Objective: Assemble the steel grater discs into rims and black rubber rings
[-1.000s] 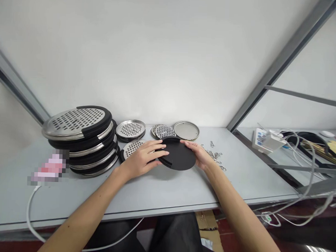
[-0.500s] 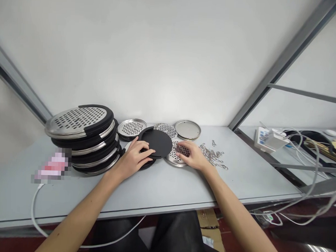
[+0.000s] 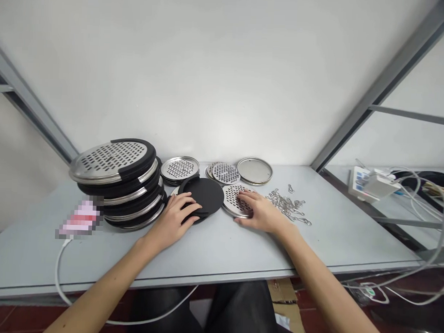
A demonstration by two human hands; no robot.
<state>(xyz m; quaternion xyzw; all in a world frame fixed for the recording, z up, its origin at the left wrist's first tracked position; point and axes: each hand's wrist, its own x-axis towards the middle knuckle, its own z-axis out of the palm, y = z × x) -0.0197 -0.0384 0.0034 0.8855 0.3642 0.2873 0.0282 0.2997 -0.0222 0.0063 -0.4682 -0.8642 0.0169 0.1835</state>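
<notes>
My left hand (image 3: pixel 178 214) lies with spread fingers on the left part of a black disc (image 3: pixel 205 196) with a raised curved rim. That disc rests over other round pieces on the table. My right hand (image 3: pixel 259 210) is on a round perforated metal plate (image 3: pixel 232 198), its fingers apart over the holes and its thumb at the near edge. Just right of this hand lies a loose pile of small metal clips (image 3: pixel 286 205). Behind are a stack of perforated plates (image 3: pixel 180 169), some thin perforated discs (image 3: pixel 226 173) and a plain shallow metal lid (image 3: pixel 254 170).
A tall stack of black-rimmed grater plates (image 3: pixel 116 161) stands on the left of the grey table (image 3: pixel 219 256). Beside it is a blurred pink object (image 3: pixel 81 219) with a white cable (image 3: pixel 57 265). A power strip (image 3: pixel 361 183) and cables are at the right.
The black disc, raised and tilted before, has come down lower beside the perforated plate. My right hand has moved slightly toward the near edge of that plate. The view has shifted a little.
</notes>
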